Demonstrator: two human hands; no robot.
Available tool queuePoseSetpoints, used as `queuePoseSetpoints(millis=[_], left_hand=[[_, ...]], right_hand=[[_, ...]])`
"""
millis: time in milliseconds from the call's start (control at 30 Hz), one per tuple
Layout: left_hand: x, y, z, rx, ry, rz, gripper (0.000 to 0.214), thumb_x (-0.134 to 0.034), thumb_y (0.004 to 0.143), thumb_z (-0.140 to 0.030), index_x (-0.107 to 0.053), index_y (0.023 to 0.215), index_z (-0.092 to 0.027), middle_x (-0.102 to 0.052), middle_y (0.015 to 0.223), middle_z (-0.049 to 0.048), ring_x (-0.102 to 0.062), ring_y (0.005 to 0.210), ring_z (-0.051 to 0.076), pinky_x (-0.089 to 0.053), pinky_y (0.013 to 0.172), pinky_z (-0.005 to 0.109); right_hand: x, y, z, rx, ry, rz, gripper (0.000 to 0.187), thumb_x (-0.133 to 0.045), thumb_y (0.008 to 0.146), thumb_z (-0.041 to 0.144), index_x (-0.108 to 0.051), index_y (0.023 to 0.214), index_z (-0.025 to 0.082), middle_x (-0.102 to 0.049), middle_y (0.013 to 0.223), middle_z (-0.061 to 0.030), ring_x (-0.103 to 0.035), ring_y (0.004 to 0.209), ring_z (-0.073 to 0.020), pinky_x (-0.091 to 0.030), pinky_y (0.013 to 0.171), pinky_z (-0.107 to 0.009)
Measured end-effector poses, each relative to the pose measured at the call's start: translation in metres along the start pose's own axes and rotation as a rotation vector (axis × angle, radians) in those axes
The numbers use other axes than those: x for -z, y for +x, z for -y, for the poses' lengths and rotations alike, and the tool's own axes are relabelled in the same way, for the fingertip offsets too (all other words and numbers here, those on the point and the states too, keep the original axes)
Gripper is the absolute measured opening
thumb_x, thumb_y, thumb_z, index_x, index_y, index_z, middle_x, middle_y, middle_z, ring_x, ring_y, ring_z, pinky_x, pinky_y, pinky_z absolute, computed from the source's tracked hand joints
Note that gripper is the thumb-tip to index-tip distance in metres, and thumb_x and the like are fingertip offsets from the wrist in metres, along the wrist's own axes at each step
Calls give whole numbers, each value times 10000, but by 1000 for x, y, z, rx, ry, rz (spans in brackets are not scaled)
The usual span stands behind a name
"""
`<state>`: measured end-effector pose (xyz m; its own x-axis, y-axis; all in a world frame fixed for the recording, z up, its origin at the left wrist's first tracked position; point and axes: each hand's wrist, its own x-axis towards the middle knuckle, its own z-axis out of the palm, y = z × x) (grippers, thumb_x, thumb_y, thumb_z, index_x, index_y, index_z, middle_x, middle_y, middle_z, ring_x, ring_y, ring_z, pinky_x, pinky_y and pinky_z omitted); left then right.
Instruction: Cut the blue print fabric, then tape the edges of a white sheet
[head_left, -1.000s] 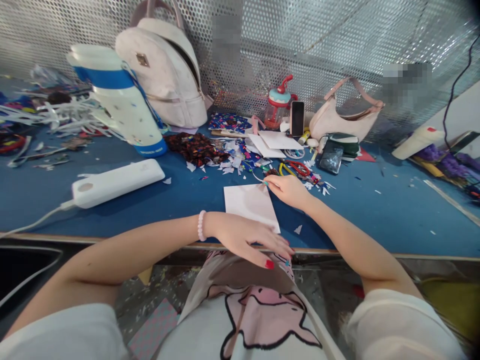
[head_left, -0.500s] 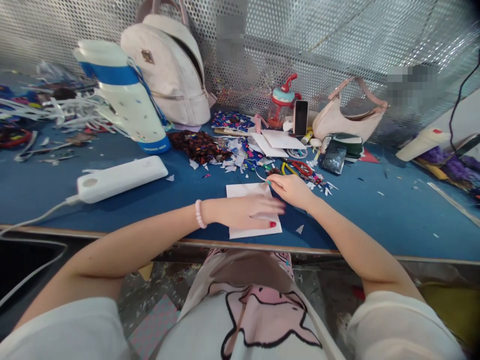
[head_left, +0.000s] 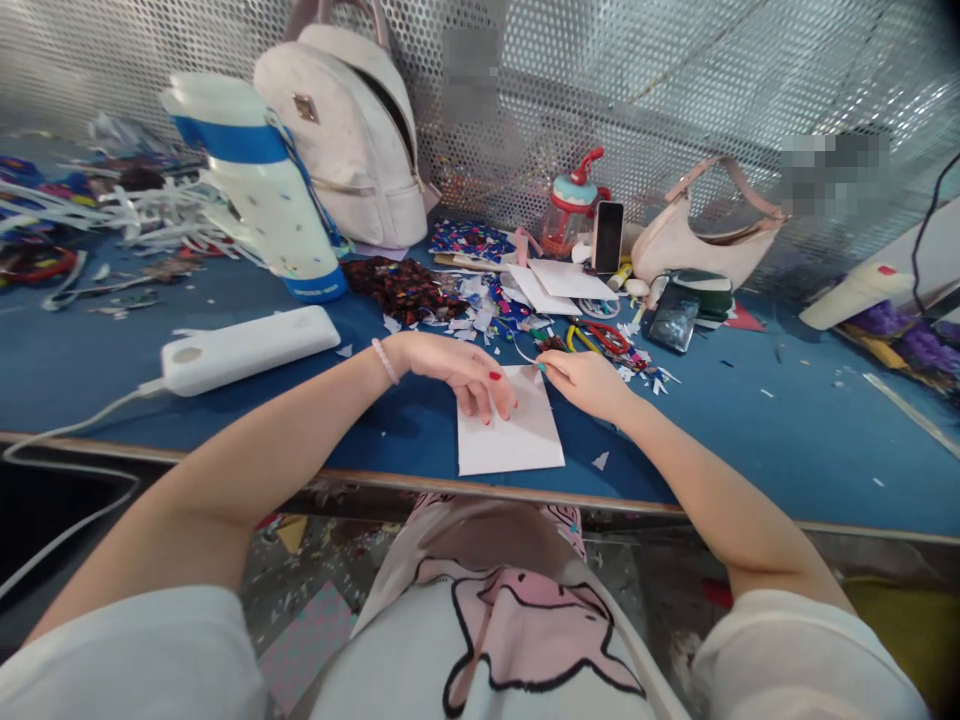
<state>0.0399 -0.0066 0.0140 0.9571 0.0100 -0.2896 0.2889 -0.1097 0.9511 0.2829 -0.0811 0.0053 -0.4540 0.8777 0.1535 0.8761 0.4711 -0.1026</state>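
Observation:
A white rectangular sheet or card (head_left: 517,440) lies flat near the table's front edge; I cannot tell if it has layers. My left hand (head_left: 457,370), with a pink bead bracelet (head_left: 385,360) at the wrist, is over the sheet's upper left part. Its fingers are loosely bent and apart, holding nothing. At the sheet's upper right corner, my right hand (head_left: 583,382) is closed in a pinch on a thin white strip (head_left: 522,351), which curves up and left from the fingertips. The pinched end is hidden by the fingers.
Behind the hands lie paper scraps (head_left: 480,305), white cards (head_left: 555,285) and red-and-yellow-handled scissors (head_left: 604,338). A phone (head_left: 673,318) lies at right. A white corded device (head_left: 251,350), a large bottle (head_left: 274,200) and a backpack (head_left: 360,150) are at left. A handbag (head_left: 697,240) stands at the back.
My left hand has moved up and left from the middle of the sheet, its fingers now bent rather than stretched out. My right hand keeps its pinch at the corner.

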Motion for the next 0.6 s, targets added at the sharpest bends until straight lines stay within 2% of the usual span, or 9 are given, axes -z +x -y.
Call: queuePoseSetpoints(millis=[33, 133, 200, 300, 400, 533, 600], left_hand=[[5, -1, 3, 8, 11, -91, 485, -553, 845, -593, -671, 1084, -188, -692, 1155, 114, -689, 942, 211, -565, 752, 276], [15, 0, 11, -11, 72, -473, 409, -526, 867, -486, -653, 1060, -149, -692, 1128, 128, -675, 968, 194, -553, 801, 287], [16, 4, 15, -32, 166, -643, 388, -479, 880, -429, -645, 1049, -121, -684, 1118, 133, -662, 984, 191, -542, 829, 300], [7, 13, 15, -30, 551, -708, 353, -465, 884, -370, -656, 1041, -118, -685, 1053, 112, -641, 972, 196, -510, 871, 322], [-9, 26, 14, -9, 973, -777, 364, -530, 879, -393, -649, 1110, -137, -642, 1108, 115, -601, 1021, 230, -459, 925, 356], [-20, 41, 13, 103, 1098, -902, 352, -569, 881, -436, -649, 1059, -144, -648, 1024, 98, -612, 956, 238, -467, 809, 319], [-18, 45, 13, 160, 1140, -970, 254, -543, 902, -353, -652, 984, -140, -657, 982, 95, -619, 923, 238, -458, 779, 323]], right_hand=[[0, 0, 0, 2, 0, -2, 289, -421, 943, 231, -654, 1109, 194, -742, 995, -67, -688, 839, -204, -438, 679, -272], [1, -1, 1, 8, 5, -2, 287, -423, 942, 230, -655, 1104, 189, -741, 989, -72, -688, 837, -206, -433, 668, -273], [0, -1, 0, 10, 9, -2, 286, -421, 941, 229, -653, 1105, 189, -741, 989, -70, -688, 841, -209, -428, 662, -273], [0, -1, 0, 13, 9, -6, 281, -415, 945, 231, -649, 1097, 197, -742, 991, -63, -687, 843, -207, -423, 659, -269], [-1, 0, -1, 13, -1, -13, 277, -409, 947, 235, -648, 1082, 201, -741, 992, -61, -686, 836, -203, -421, 656, -265], [-2, 0, -1, 13, 5, -19, 297, -401, 946, 229, -646, 1111, 194, -739, 1004, -67, -690, 850, -211, -428, 667, -270], [-2, 0, 0, 13, 5, -25, 301, -405, 943, 229, -648, 1118, 194, -742, 991, -68, -692, 843, -213, -430, 667, -273]])
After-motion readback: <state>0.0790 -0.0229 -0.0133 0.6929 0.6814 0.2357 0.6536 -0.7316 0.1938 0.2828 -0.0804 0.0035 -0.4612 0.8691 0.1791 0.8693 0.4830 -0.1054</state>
